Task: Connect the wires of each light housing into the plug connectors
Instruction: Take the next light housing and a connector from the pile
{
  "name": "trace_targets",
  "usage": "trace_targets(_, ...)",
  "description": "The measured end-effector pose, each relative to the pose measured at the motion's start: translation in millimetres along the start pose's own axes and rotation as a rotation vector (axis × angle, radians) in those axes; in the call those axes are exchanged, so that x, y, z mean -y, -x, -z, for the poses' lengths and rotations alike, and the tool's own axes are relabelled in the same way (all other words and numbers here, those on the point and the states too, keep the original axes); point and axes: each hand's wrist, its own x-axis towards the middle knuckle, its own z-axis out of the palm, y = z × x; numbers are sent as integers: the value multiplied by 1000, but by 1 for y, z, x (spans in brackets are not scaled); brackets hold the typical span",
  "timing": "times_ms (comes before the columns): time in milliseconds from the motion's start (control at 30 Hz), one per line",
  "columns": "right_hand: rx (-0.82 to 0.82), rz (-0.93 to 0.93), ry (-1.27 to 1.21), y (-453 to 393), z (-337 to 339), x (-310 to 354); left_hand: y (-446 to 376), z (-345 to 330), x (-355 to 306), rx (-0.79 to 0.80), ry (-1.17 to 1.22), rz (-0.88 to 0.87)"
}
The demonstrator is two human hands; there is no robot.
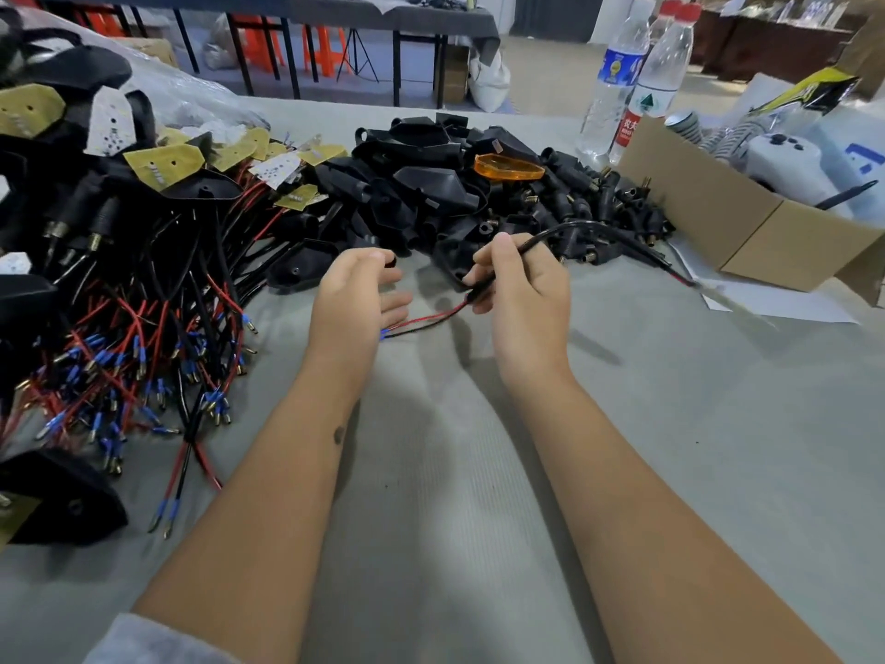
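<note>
My right hand [519,289] grips a black sheathed cable [565,232] that arcs up and right, its far end blurred near the box. From under that hand a red and a black wire [431,321] run left to blue-sleeved tips close to my left palm. My left hand [357,299] pinches a small black part [389,259] between thumb and fingertips. A pile of black light housings [421,189] lies just beyond both hands, with black plug connectors [608,208] heaped at its right.
Wired housings with yellow boards and red and black leads [143,328] cover the left of the grey table [479,472]. An orange lens [508,166] tops the pile. A cardboard box [747,222] and water bottles [618,79] stand at the right.
</note>
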Motion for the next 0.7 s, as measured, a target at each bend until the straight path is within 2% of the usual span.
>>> trace_targets(167,89,-115,-80,5,-4,-2,-3,9,-1,63,-74,-35)
trace_targets(267,223,-198,-112,9,-6,-1,-4,11,3,133,-268,-112)
trace_targets(333,248,-214,-61,10,-8,-2,-5,13,6,150,-320,-161)
trace_targets(433,147,-234,16,7,-8,-5,-8,17,9,81,-358,-210)
trace_targets(500,135,-231,22,3,-6,-6,-10,19,10,-2,-412,-235)
trace_targets(633,331,-230,-87,0,4,-4,-13,21,11,-67,-354,-170)
trace_targets(700,387,-206,-196,-1,8,-2,-13,22,11,-60,-338,-195)
